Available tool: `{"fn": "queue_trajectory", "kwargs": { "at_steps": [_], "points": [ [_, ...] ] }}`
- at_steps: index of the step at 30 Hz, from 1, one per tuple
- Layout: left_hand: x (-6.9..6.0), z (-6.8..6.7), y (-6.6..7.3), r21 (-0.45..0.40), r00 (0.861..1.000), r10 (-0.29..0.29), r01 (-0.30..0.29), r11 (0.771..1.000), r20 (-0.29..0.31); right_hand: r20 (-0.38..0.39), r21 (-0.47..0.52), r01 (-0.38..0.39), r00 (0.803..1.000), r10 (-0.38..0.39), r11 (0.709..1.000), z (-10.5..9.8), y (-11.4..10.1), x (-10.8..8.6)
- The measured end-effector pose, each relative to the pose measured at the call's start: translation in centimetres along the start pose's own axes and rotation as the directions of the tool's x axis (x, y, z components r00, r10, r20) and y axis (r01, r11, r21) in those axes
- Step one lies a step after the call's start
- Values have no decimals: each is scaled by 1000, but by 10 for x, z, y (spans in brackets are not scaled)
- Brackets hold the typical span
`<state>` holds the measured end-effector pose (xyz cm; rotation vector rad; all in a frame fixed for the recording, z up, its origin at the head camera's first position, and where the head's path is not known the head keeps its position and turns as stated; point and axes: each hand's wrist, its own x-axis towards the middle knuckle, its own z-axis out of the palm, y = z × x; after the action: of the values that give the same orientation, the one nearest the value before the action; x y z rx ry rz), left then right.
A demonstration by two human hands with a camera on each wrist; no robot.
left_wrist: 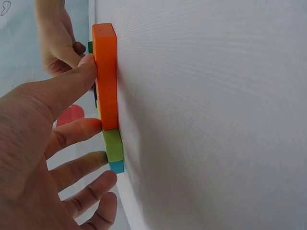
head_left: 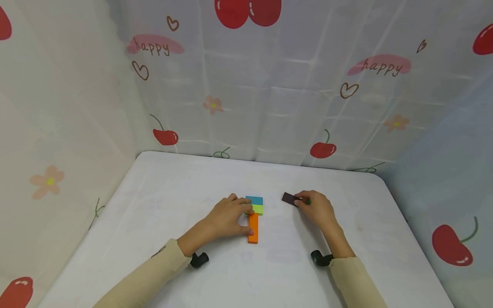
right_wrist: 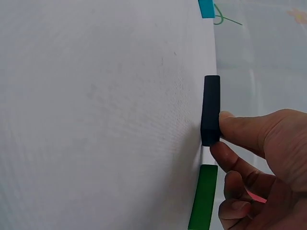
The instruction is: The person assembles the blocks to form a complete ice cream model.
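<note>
My left hand (head_left: 229, 218) touches a row of flat blocks on the white table. Its thumb and index finger rest on the orange block (head_left: 253, 229), and the middle finger reaches the lime green block (left_wrist: 113, 145). Beyond the green one lies a blue block (head_left: 254, 200), touching it. To the right, my right hand (head_left: 316, 208) pinches the near end of a black block (right_wrist: 211, 108) between thumb and index finger. A dark green block (right_wrist: 204, 196) lies close by, mostly hidden under that hand in the head view. Its other fingers are curled loosely.
The white table (head_left: 173, 184) has its back edge against a printed curtain (head_left: 265, 115) with cherries and hearts. Similar curtains stand at both sides. A black wrist camera (head_left: 199, 260) sits at the left wrist and another black camera (head_left: 321, 258) at the right.
</note>
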<state>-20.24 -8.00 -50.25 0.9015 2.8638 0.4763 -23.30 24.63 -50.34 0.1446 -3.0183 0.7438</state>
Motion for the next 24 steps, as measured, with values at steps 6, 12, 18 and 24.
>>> {"fn": "queue_trajectory", "kwargs": {
  "at_steps": [6,12,18,24],
  "points": [
    [0,1,-1,-2,1000,2,-2,1000,-3,10,5,-1,1000,1,1000,4,-2,6],
    [1,1,-1,5,1000,-4,4,1000,-1,15,43,9,1000,-9,999,7,-5,12],
    [1,2,0,-6,1000,-10,10,1000,8,24,60,26,999,-28,998,11,-8,17],
    [1,2,-1,-10,1000,-12,12,1000,5,30,60,32,999,-33,998,15,-13,20]
  ]
}}
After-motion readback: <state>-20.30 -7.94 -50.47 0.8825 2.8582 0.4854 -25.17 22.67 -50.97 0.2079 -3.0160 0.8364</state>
